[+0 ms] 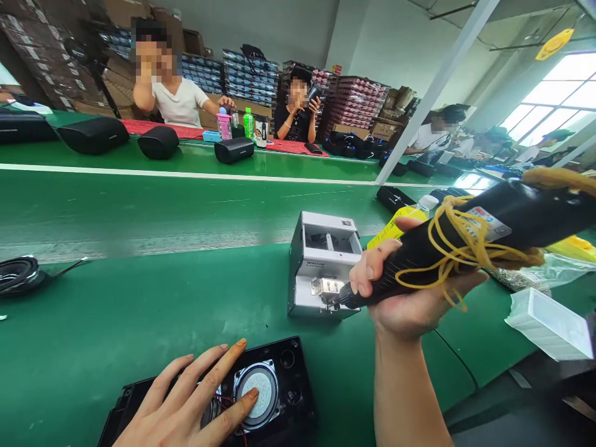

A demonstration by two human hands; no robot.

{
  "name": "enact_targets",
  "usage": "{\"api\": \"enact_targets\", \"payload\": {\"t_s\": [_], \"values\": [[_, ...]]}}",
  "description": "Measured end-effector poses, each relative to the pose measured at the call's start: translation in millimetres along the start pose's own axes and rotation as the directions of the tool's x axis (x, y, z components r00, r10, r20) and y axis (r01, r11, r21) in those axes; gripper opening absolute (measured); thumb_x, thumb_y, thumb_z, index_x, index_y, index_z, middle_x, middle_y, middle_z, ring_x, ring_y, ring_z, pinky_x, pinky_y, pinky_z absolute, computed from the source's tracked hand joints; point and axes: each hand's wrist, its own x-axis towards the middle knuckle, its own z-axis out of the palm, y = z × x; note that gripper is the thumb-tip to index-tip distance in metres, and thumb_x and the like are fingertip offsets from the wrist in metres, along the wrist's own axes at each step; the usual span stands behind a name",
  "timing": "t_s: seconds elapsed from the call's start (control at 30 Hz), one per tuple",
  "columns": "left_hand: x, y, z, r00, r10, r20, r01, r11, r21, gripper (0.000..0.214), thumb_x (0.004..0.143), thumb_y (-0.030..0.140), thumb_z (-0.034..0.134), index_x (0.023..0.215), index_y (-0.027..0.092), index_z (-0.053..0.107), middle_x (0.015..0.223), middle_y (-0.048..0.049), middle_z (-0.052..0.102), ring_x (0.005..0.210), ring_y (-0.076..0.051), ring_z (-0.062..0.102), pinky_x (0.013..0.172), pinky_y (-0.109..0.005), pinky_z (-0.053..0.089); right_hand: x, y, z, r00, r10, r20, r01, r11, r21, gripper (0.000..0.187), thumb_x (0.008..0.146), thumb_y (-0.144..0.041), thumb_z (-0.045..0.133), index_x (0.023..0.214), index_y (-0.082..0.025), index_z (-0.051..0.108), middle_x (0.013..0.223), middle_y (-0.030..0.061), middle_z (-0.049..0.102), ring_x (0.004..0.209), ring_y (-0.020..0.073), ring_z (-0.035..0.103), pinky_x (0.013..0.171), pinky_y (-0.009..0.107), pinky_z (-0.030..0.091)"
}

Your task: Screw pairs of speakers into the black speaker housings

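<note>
My right hand (410, 292) is wrapped round a black electric screwdriver (465, 242) bound with yellow rubber bands. Its tip rests at the front slot of a small grey screw feeder box (321, 261). My left hand (195, 403) lies open and flat on a black speaker housing (288, 379) at the near edge. Two fingers press beside the round silver speaker driver (261, 388).
A loose speaker driver (18, 273) with a wire lies at far left. White plastic trays (544, 323) and a yellow-labelled bottle (395, 226) sit to the right. Black speakers (158, 141) line the green conveyor belt (139, 211). Several people sit at the far side.
</note>
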Motion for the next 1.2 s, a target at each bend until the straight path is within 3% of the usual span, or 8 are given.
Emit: {"api": "enact_targets", "payload": {"t_s": [0.07, 0.17, 0.33, 0.53, 0.7, 0.9, 1.03, 1.2], "values": [[1, 4, -2.4, 0.999, -0.038, 0.017, 0.038, 0.999, -0.025, 0.063, 0.100, 0.020, 0.057, 0.155, 0.048, 0.058, 0.175, -0.0099, 0.043, 0.160, -0.031, 0.037, 0.133, -0.049, 0.015, -4, 0, -3, 1.000, 0.010, 0.015, -0.011, 1.000, 0.021, 0.069, 0.090, -0.087, 0.066, 0.116, -0.024, 0.076, 0.059, -0.0065, 0.059, 0.033, 0.0125, 0.046, 0.029, 0.023, 0.039], [4, 10, -7.3, 0.995, -0.089, 0.037, 0.091, 0.994, -0.053, 0.064, 0.095, 0.016, 0.056, 0.151, 0.046, 0.061, 0.178, -0.0094, 0.039, 0.160, -0.032, 0.038, 0.129, -0.051, 0.019, -9, -3, -11, 0.999, 0.000, 0.051, -0.003, 0.998, 0.063, 0.064, 0.088, -0.078, 0.074, 0.126, -0.027, 0.077, 0.061, -0.0062, 0.061, 0.033, 0.0128, 0.046, 0.029, 0.023, 0.039], [6, 13, -10.5, 0.996, -0.080, 0.032, 0.082, 0.995, -0.060, 0.056, 0.097, 0.026, 0.057, 0.150, 0.042, 0.061, 0.181, -0.0107, 0.036, 0.158, -0.034, 0.040, 0.126, -0.051, 0.023, 2, -11, -15, 0.994, -0.061, 0.087, 0.053, 0.995, 0.088, 0.063, 0.095, -0.083, 0.062, 0.127, -0.032, 0.077, 0.064, -0.0052, 0.063, 0.036, 0.0128, 0.046, 0.033, 0.025, 0.045], [6, 11, -9.5, 0.997, -0.081, 0.019, 0.082, 0.993, -0.082, 0.053, 0.100, 0.034, 0.060, 0.153, 0.044, 0.060, 0.179, -0.0107, 0.036, 0.161, -0.033, 0.037, 0.130, -0.051, 0.017, 13, -2, 2, 0.996, -0.080, -0.028, 0.080, 0.997, 0.001, 0.063, 0.089, -0.084, 0.067, 0.105, -0.023, 0.072, 0.055, -0.0071, 0.057, 0.032, 0.0117, 0.041, 0.027, 0.022, 0.034], [8, 7, -11.5, 1.000, -0.030, -0.006, 0.029, 0.996, -0.089, 0.053, 0.104, 0.059, 0.059, 0.154, 0.042, 0.062, 0.175, -0.0136, 0.043, 0.155, -0.036, 0.043, 0.130, -0.050, 0.016, 11, 3, 1, 0.999, -0.048, -0.016, 0.048, 0.999, -0.008, 0.065, 0.094, -0.085, 0.058, 0.109, -0.023, 0.070, 0.054, -0.0072, 0.056, 0.031, 0.0123, 0.042, 0.029, 0.022, 0.035], [7, 5, -12.8, 0.999, -0.015, 0.030, 0.017, 0.997, -0.074, 0.064, 0.100, 0.066, 0.063, 0.160, 0.044, 0.055, 0.178, -0.0130, 0.039, 0.158, -0.034, 0.038, 0.127, -0.051, 0.019, 11, 2, -3, 0.999, -0.045, -0.002, 0.045, 0.999, -0.005, 0.067, 0.095, -0.086, 0.057, 0.110, -0.022, 0.074, 0.055, -0.0061, 0.057, 0.032, 0.0121, 0.043, 0.029, 0.022, 0.036], [7, 11, -15.8, 0.997, -0.069, 0.044, 0.073, 0.990, -0.117, 0.064, 0.095, 0.057, 0.065, 0.157, 0.043, 0.057, 0.181, -0.0091, 0.036, 0.159, -0.036, 0.038, 0.125, -0.054, 0.023, 8, -1, -10, 0.997, -0.027, 0.067, 0.025, 0.999, 0.026, 0.068, 0.098, -0.084, 0.056, 0.119, -0.023, 0.077, 0.057, -0.0053, 0.060, 0.032, 0.0130, 0.045, 0.029, 0.023, 0.038], [17, 20, -33.2, 0.983, -0.141, 0.115, 0.157, 0.976, -0.150, 0.078, 0.074, 0.028, 0.074, 0.150, 0.040, 0.060, 0.181, -0.0065, 0.039, 0.156, -0.037, 0.046, 0.124, -0.056, 0.029, -4, -17, -6, 0.991, 0.002, 0.135, -0.017, 0.994, 0.105, 0.062, 0.093, -0.077, 0.072, 0.131, -0.028, 0.077, 0.059, -0.0081, 0.061, 0.029, 0.0118, 0.041, 0.027, 0.026, 0.038]]}}
